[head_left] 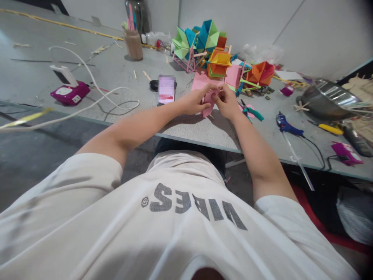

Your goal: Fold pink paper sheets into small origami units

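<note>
Near the table's front edge, my left hand [197, 101] is closed on a small pink paper piece [208, 104], thumb and fingers on its left side. My right hand [226, 100] pinches the same piece at its upper right. The piece hangs between both hands, its lower end pointing down toward the table. Behind my hands lies a flat pink sheet [198, 80]. Teal-handled pliers [253, 112] rest just right of my right hand. A phone [166, 89] stands left of my left hand.
Folded paper shapes in green and blue [208, 35] and orange [219, 64] sit at the back. A blue glue gun [288, 126], a metal bowl [329, 101] and a yellow-handled tool [330, 129] are right. Left are a purple power block [70, 93], a white cable [96, 83] and a brown cup [133, 44].
</note>
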Motion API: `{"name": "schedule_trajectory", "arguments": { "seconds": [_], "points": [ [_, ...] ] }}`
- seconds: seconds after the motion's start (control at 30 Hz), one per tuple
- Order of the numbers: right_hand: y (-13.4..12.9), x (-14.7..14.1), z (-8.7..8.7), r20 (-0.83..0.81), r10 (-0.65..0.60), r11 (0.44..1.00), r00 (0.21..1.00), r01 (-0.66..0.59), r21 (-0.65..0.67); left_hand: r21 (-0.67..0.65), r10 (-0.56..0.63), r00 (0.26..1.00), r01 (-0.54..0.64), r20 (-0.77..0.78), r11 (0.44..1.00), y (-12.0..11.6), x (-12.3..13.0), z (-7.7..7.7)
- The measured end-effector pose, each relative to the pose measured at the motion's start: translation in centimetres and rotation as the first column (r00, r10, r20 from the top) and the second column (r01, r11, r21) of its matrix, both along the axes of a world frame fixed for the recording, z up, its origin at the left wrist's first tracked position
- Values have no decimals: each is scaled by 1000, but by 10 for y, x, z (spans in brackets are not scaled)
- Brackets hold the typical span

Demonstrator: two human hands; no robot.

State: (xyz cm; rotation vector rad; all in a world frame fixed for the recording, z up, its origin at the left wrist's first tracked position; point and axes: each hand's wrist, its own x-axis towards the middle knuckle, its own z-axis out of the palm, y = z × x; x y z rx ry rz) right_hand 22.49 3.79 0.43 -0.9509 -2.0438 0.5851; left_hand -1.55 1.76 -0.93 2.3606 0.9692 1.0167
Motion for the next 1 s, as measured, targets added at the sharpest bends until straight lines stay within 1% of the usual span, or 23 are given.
{"name": "schedule_trajectory", "arguments": {
  "seconds": [0.1,0.33,0.53,0.63,0.73,0.83,0.93,1.0],
  "points": [
    [3,2,-2,-7,11,1000,1000,-11,-1,-14,1,1000,-1,-6,1000,1,-1,-1],
    [1,1,-1,0,22,1000,1000,-22,-3,-3,-15,1000,15,17,1000,4,-1,-4],
    [15,9,-11,0,2,1000,1000,-2,28,-18,6,1000,-6,-11,1000,7,-2,-7],
    [22,14,-17,2,11,999,1000,-11,35,-17,5,1000,-5,-7,1000,10,-3,-9],
    [23,14,-18,-8,21,999,1000,-21,37,-5,2,1000,-2,17,1000,13,-4,-10],
    [13,7,-11,-24,28,999,999,-27,30,8,-16,999,16,51,1000,13,-5,-9],
    [-7,-4,3,-7,27,1000,1000,-27,9,-6,-19,997,20,72,1000,10,-5,-6],
    [-19,-9,12,-3,33,999,999,-33,-3,-12,2,997,-1,77,1000,7,-5,-3]
  ]
}}
